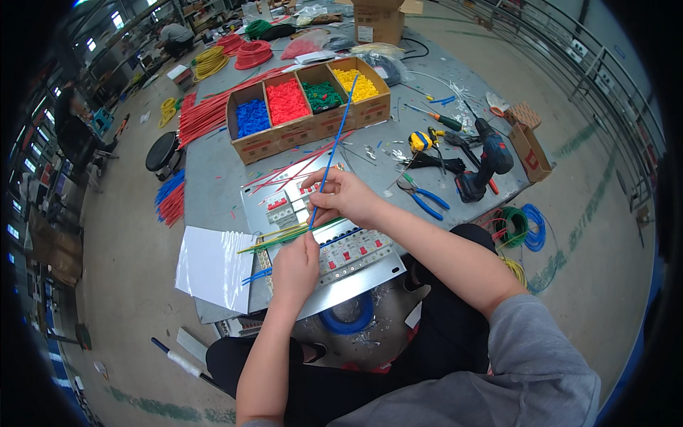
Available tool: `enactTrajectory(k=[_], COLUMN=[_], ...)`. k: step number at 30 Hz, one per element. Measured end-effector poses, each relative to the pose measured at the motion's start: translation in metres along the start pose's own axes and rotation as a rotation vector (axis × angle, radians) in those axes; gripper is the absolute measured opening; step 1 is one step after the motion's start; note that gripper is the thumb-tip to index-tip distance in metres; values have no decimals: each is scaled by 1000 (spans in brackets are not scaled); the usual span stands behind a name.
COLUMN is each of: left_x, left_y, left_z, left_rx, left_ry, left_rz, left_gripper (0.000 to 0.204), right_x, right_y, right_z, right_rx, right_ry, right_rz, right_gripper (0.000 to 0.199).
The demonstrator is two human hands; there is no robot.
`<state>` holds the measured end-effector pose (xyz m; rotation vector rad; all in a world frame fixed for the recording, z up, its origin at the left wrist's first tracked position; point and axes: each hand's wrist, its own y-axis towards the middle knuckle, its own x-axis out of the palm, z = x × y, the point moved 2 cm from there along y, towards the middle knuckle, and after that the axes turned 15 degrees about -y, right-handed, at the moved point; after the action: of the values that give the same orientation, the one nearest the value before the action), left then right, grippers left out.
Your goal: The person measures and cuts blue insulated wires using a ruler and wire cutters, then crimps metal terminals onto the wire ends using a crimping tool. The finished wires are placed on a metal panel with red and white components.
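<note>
A long blue wire (pixel 333 151) slants up and to the right, its lower end between the fingertips of both hands. My left hand (pixel 296 265) pinches it near that end. Just above, the closed fingers of my right hand (pixel 343 198) grip it too. Under my hands lies a metal mounting plate (pixel 334 293) bearing a row of circuit breakers (pixel 363 250) with red switches. Beyond my left hand stands a smaller breaker (pixel 280 207), with another partly hidden behind my right fingers. Green and yellow wires (pixel 269 240) and short blue wires (pixel 257 275) stick out at the plate's left side.
A divided cardboard box (pixel 313 128) holds blue, red, green and yellow small parts. To the right are pliers (pixel 425 196), a drill (pixel 488 160), a tape measure (pixel 420 141) and a screwdriver (pixel 435 116). A white sheet (pixel 213 269) lies left. Two people are farther off.
</note>
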<state>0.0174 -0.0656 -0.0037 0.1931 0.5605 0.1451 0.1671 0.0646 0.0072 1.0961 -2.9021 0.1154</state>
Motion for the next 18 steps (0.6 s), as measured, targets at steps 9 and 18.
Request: enactTrajectory(k=[9,18], left_x=[-4,-7], left_y=[-7,-12], left_z=[6,1], left_rx=[86,118], left_ry=[158,147], left_rz=[-48,-53], left_gripper=[36,37], right_x=[-38,-68], right_y=[5,7], right_z=[-7,-19], right_rx=[51,-98], right_ry=[142,118], right_rz=[34,190], right_gripper=[40,35])
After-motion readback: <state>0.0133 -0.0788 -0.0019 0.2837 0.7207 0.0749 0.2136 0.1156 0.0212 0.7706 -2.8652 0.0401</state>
